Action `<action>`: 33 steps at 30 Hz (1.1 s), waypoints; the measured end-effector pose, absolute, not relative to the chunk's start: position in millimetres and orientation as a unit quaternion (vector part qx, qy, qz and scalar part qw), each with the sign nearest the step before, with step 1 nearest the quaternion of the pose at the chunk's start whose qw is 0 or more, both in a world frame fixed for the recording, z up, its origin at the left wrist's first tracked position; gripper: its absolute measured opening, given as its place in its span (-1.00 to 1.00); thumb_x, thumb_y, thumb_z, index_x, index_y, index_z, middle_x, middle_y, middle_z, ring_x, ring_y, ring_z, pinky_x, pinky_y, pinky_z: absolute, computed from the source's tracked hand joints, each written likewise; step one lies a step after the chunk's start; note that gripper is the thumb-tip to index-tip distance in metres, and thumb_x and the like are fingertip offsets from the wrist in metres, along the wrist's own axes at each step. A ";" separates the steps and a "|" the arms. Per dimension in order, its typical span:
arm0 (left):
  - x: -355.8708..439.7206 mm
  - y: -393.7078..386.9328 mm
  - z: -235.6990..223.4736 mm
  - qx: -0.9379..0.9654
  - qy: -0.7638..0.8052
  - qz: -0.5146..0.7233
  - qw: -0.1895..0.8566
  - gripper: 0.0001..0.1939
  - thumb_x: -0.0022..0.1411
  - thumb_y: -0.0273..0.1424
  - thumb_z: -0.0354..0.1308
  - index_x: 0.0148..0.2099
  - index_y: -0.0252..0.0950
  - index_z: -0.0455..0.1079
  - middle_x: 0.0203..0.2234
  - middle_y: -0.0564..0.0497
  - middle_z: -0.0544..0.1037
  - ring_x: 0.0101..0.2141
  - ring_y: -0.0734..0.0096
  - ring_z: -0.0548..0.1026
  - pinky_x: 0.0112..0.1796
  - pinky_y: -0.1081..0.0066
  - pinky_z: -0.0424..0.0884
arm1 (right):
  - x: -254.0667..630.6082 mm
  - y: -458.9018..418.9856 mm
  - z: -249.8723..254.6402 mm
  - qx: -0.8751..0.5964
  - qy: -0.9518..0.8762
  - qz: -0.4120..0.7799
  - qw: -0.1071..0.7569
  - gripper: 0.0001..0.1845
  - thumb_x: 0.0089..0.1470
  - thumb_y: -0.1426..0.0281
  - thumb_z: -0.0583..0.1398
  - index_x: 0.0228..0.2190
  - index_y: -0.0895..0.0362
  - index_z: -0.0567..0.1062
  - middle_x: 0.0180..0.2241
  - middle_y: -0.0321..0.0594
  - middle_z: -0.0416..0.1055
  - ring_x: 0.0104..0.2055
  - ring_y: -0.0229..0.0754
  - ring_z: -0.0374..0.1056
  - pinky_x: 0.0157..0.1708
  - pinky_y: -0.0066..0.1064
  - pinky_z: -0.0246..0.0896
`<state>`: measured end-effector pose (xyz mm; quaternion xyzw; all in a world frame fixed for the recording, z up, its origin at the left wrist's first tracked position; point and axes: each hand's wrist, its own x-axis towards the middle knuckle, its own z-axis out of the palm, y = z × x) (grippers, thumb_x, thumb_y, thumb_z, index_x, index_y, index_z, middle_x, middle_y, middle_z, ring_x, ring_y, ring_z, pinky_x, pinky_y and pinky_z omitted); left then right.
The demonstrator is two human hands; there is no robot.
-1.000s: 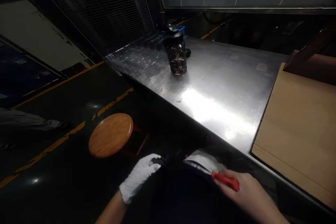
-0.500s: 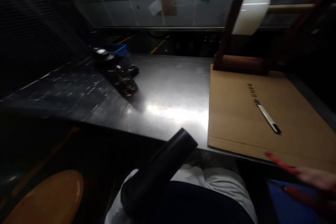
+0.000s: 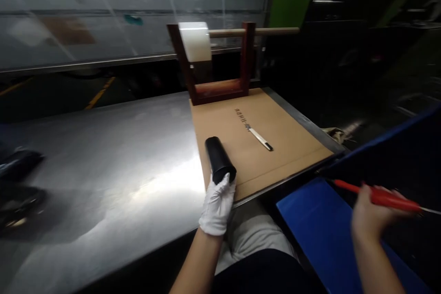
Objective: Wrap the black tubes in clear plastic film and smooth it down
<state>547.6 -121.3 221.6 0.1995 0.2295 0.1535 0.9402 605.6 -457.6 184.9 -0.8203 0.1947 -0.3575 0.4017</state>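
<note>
**Head view, first look: the main thing?**
A black tube (image 3: 219,160), matte, smooth, plain, with a rounded rim at the far end. Tilted, far end leaning away, over the near part of a brown cardboard sheet (image 3: 220,124).

**And the hands?**
Left hand (image 3: 217,206), in a white glove: closed around the tube's near end, fingers (image 3: 223,184) wrapped snugly up its side. Whether the tube touches the cardboard underneath: impossible to tell from here.
Right hand (image 3: 374,209), bare: off to the right, well apart from the tube, curled narrow around a red tool (image 3: 379,198) with a thin metal tip pointing right.

**Around the tube?**
On the cardboard, just beyond it: a white pen (image 3: 260,138), lying at a slant, beside a short line of small black marks (image 3: 241,118). At the cardboard's far edge: a dark wooden stand (image 3: 215,94) with a wooden rod across it and a roll of clear tape (image 3: 195,41) on the rod.

**And farther out?**
Under the cardboard, a steel table (image 3: 103,156), shiny with glare. At its left edge, dark blurred objects (image 3: 17,163), too dim to name. Below the right hand, a blue board (image 3: 320,234), tilted. Beyond the table, a glass panel (image 3: 103,9).
</note>
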 end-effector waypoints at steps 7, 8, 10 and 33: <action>556.5 -115.4 206.5 0.215 0.260 0.097 0.937 -0.74 0.07 -0.76 0.13 -0.27 -0.33 0.47 -0.40 0.02 0.60 -0.32 0.44 0.58 -0.15 0.37 0.51 | 656.1 -449.4 132.9 -0.861 0.329 -0.218 0.319 -0.16 -0.08 0.04 0.17 0.04 0.41 0.11 -0.02 0.36 0.29 0.06 0.30 0.26 0.02 0.09 0.14; 555.7 -114.2 204.5 0.216 0.261 0.092 0.936 -0.75 0.07 -0.75 0.13 -0.29 -0.33 0.47 -0.40 0.02 0.60 -0.32 0.42 0.58 -0.15 0.36 0.52 | 658.5 -445.9 128.0 -0.872 0.331 -0.182 0.311 -0.15 -0.11 0.05 0.19 0.02 0.45 0.16 -0.04 0.43 0.29 0.06 0.36 0.25 0.00 0.12 0.13; 553.3 -111.5 200.8 0.218 0.259 0.088 0.937 -0.74 0.06 -0.74 0.14 -0.28 -0.31 0.48 -0.38 0.02 0.60 -0.30 0.41 0.58 -0.14 0.35 0.51 | 656.6 -439.7 122.2 -0.896 0.311 -0.110 0.298 -0.21 -0.14 0.10 0.22 -0.06 0.50 0.28 -0.05 0.52 0.29 0.07 0.42 0.22 0.00 0.15 0.10; 522.1 -79.3 221.4 0.413 0.284 0.087 0.861 -0.32 -0.11 -0.45 0.43 0.07 -0.12 0.27 -0.04 -0.07 0.51 0.03 0.19 0.42 0.05 0.33 0.30 | 625.3 -207.4 195.0 -0.715 -0.116 0.204 0.658 -0.12 -0.10 0.35 0.27 0.22 0.15 0.07 -0.48 -0.37 0.34 -0.39 -0.19 0.31 -0.23 -0.30 0.26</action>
